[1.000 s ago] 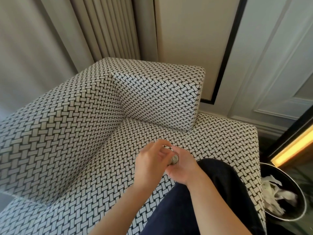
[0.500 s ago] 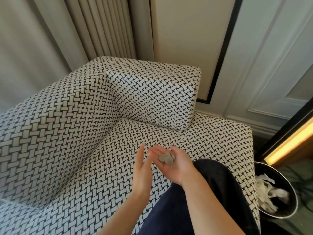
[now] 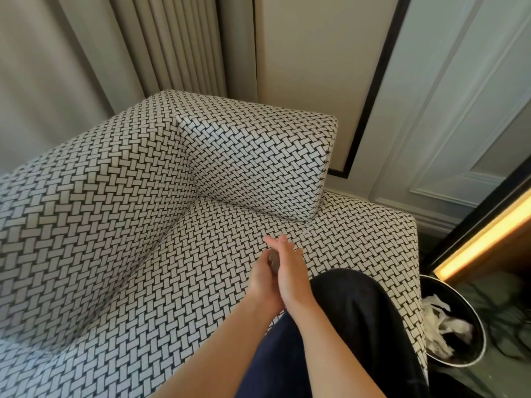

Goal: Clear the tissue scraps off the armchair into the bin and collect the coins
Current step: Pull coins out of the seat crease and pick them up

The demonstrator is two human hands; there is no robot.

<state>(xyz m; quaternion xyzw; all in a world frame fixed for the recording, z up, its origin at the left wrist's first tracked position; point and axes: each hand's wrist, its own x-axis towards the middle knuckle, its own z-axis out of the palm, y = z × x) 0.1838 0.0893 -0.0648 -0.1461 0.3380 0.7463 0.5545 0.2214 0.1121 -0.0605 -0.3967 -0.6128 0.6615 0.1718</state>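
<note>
Change: 0.5 s ago my right hand was lying palm-up w/ the coins showing and the left standing apart beside it; now I'm closing both palms together over them.
Left hand (image 3: pixel 262 282): fingers staying fairly straight, palm pressing flat against the right; not curling round anything.
Right hand (image 3: pixel 291 270): fingers also out straight, pressing back on the left, palm to palm.
Coins (image 3: pixel 273 260): sitting sandwiched btwn the palms, only a grey sliver showing at the gap; can't count them.
Where: I'm holding the hands over the armchair (image 3: pixel 186 282) seat, toward its front edge, just beside my dark trouser leg (image 3: pixel 359 326).
Tissue scraps (image 3: pixel 436 326): lying in the bin (image 3: pixel 462 308), on the floor off the seat's front right corner; none showing on the fabric in view.
Meaning: I'm judging both parts approx. done. Scraps binned, coins gathered, and I'm now just securing them.
Risk: flat palms, no curl, so a coin could be slipping out the lower edge if I'm easing the pressure.
</note>
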